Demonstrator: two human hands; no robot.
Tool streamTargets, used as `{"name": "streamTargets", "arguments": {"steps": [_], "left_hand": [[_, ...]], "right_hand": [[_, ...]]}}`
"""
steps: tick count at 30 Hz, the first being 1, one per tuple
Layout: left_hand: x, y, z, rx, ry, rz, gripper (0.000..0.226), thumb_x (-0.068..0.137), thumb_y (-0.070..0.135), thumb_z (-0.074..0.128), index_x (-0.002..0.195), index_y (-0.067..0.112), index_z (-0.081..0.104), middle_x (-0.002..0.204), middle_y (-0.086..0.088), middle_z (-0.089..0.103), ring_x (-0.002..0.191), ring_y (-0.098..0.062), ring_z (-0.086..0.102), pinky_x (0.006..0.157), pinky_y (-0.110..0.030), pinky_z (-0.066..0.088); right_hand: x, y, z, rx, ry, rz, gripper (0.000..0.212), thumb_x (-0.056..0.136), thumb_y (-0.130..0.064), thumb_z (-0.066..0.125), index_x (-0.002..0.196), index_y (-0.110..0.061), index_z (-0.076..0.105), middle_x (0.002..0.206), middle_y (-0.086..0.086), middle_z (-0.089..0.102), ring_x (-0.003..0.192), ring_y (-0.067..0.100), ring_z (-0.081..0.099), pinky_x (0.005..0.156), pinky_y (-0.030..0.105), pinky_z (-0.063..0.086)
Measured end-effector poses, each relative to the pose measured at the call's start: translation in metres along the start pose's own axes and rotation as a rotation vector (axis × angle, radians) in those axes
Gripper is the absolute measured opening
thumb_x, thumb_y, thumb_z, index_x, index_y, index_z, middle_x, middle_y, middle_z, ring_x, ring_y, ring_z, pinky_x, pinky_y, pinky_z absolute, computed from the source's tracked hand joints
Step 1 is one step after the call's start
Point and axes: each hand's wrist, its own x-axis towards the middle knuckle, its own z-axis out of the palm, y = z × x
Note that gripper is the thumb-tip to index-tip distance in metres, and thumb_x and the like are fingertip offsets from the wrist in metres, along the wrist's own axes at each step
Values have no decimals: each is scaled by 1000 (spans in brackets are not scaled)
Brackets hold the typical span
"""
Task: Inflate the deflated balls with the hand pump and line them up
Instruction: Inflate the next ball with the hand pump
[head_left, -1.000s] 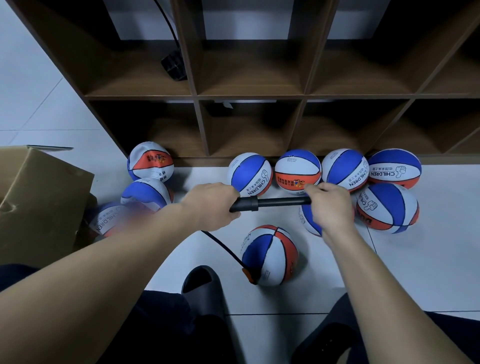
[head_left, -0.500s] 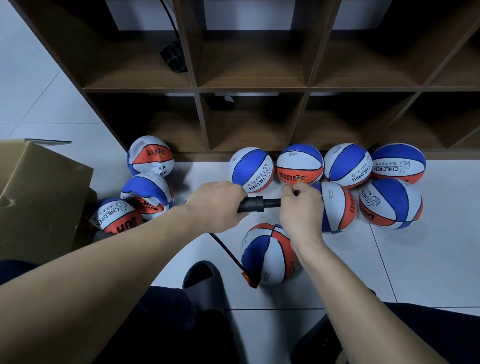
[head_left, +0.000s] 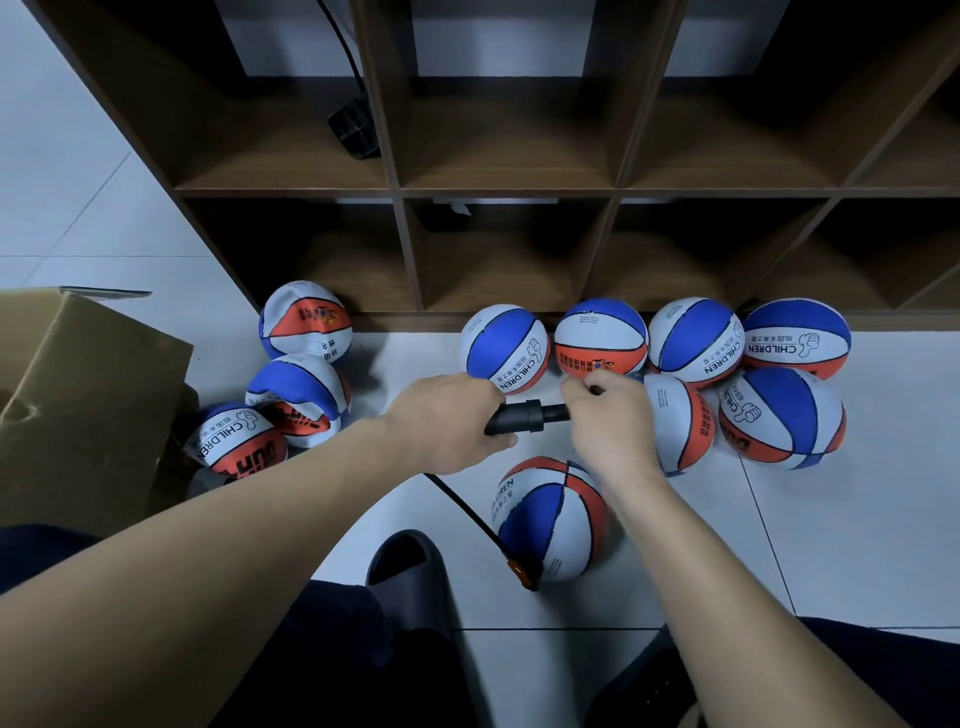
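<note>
Shelf unit (head_left: 519, 192): dark wood, fills the upper frame. Cardboard box (head_left: 78, 395): left edge. Balls: six round ones upper right, nearest the shelf (head_left: 696, 340); three wrinkled ones at left (head_left: 298, 397). Ball being filled (head_left: 550, 519): lower centre, hose (head_left: 467, 512) plugged in. Pump (head_left: 519, 418): centre, level. Left hand (head_left: 447, 421): fingers wrapped round barrel. Right hand (head_left: 610, 426): fingers curled on handle.

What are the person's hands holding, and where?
Both hold the black hand pump: the left hand grips its barrel, and the right hand grips the handle end, which its fingers hide.
</note>
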Motion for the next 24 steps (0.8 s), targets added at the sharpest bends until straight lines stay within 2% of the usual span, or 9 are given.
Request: {"name": "streamTargets", "arguments": {"steps": [3, 6, 9, 12, 16, 21, 24], "left_hand": [[2, -10, -4, 23, 23, -20, 28, 100, 57, 61, 96, 30, 65, 79, 7, 62, 77, -21, 62, 66, -35, 52], [4, -18, -7, 36, 63, -39, 26, 99, 57, 60, 97, 32, 67, 78, 8, 64, 76, -20, 63, 67, -35, 53], [5, -17, -6, 64, 93, -29, 27, 100, 57, 57, 97, 33, 69, 75, 7, 64, 73, -22, 63, 65, -36, 53], [4, -16, -4, 83, 95, -18, 28, 101, 57, 56, 96, 32, 68, 75, 6, 63, 72, -22, 62, 66, -38, 56], [3, -11, -3, 61, 87, -13, 29, 101, 58, 57, 96, 32, 67, 76, 7, 64, 73, -22, 63, 67, -39, 58], [0, 2, -2, 74, 54, 7, 28, 103, 55, 58, 96, 30, 65, 77, 6, 61, 74, -25, 63, 63, -34, 47], [-1, 8, -1, 79, 38, 22, 28, 103, 55, 57, 94, 29, 64, 76, 6, 60, 75, -25, 62, 63, -35, 44]], "right_hand": [[19, 4, -28, 70, 80, 65, 39, 99, -25, 69, 75, 1, 53, 57, 0, 36, 55, 19, 30, 55, 31, 29], [28, 8, -43, 183, 131, 131, 33, 99, -21, 71, 82, 4, 58, 53, -2, 32, 44, 15, 25, 43, 21, 25], [25, 11, -34, 150, 206, 103, 33, 97, -22, 68, 83, 6, 57, 55, -2, 34, 51, 16, 26, 50, 27, 26], [17, 10, -18, 94, 238, 47, 35, 96, -22, 64, 76, 3, 50, 59, 3, 36, 60, 21, 30, 58, 34, 28], [4, 0, -3, 39, 214, -29, 40, 99, -20, 60, 65, -10, 42, 59, 1, 34, 59, 18, 29, 55, 35, 27], [-9, 3, 16, 40, 173, -38, 35, 102, -24, 59, 72, -6, 54, 64, 9, 50, 60, 19, 40, 56, 37, 36], [-17, 5, 23, 43, 134, -26, 34, 103, -24, 59, 72, -12, 52, 64, 1, 51, 59, 17, 45, 56, 34, 40]]}}
